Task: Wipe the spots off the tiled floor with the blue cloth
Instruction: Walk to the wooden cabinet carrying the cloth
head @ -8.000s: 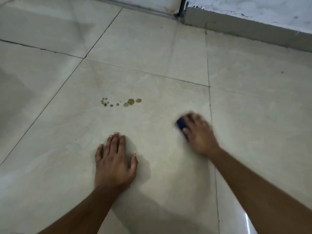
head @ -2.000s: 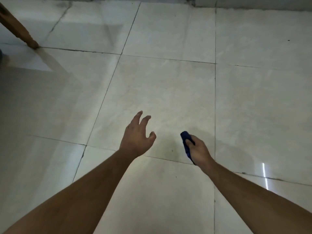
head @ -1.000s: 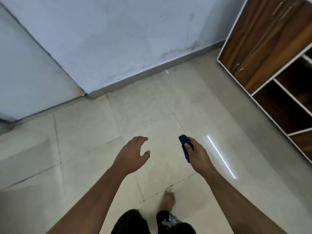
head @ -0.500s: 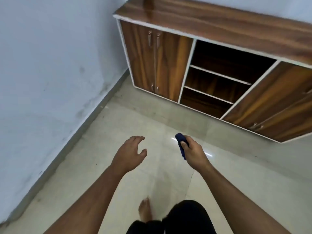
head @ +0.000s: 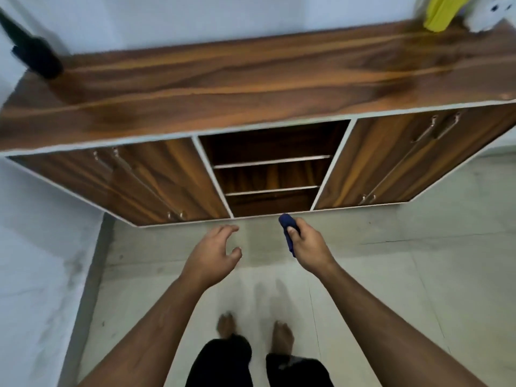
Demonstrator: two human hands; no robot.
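Observation:
My right hand is closed around the folded blue cloth, which pokes out above and below my thumb, held in the air in front of me. My left hand hangs beside it at the same height, fingers curled apart and holding nothing. Both hands are above the pale tiled floor. No spots show on the tiles in view. My bare feet stand on the floor below my hands.
A wooden cabinet with closed doors and open middle shelves stands straight ahead against the wall. On its top sit a black object at the left and a yellow object at the right. A white wall runs along the left.
I have stood up and turned from the tiles where I knelt to face the cabinet squarely. The cloth stays in my right hand; my left hand is off the floor.

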